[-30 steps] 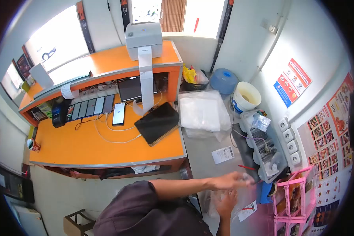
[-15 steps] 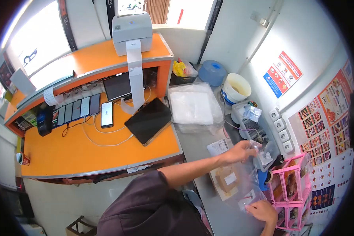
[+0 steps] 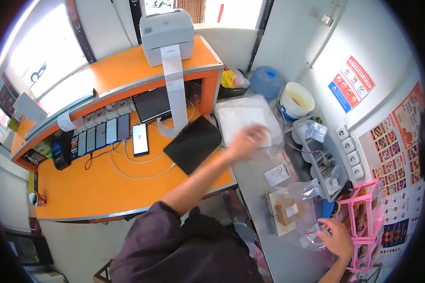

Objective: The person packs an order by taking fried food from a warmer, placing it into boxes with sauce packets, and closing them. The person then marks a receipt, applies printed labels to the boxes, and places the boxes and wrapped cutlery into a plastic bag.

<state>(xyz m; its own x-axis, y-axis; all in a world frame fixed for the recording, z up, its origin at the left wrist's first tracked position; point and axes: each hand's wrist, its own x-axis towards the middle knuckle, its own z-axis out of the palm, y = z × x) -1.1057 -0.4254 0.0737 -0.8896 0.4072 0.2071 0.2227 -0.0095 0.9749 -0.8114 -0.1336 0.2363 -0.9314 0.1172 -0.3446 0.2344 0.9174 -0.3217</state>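
Note:
My left hand [image 3: 248, 140] is over a stack of white sheets in clear plastic [image 3: 241, 115] on the metal counter; motion smears its fingers, so their grip cannot be made out. My right hand [image 3: 336, 237] is at the lower right, thumb and fingers curled at the edge of a clear plastic bag [image 3: 303, 191]. Inside or beneath the bag's lower end shows a small printed packet [image 3: 310, 241]. A small brown cardboard box [image 3: 283, 214] with a white label rests on a pale board partly beneath the bag. Near it lies a printed paper slip [image 3: 277, 175].
A grey tray [image 3: 333, 188] of packets and utensils stands along the wall, beside a pink rack [image 3: 362, 212]. Behind are a white bucket [image 3: 296, 100] and a blue water jug [image 3: 267, 81]. The orange desk [image 3: 104, 188] carries phones, a tablet [image 3: 193, 145] and a label printer [image 3: 167, 35].
My left hand has let go of the bag's upper end and swung left to the white stack. The bag lies lower on the counter; my right hand stays near its lower end. The view has shifted slightly.

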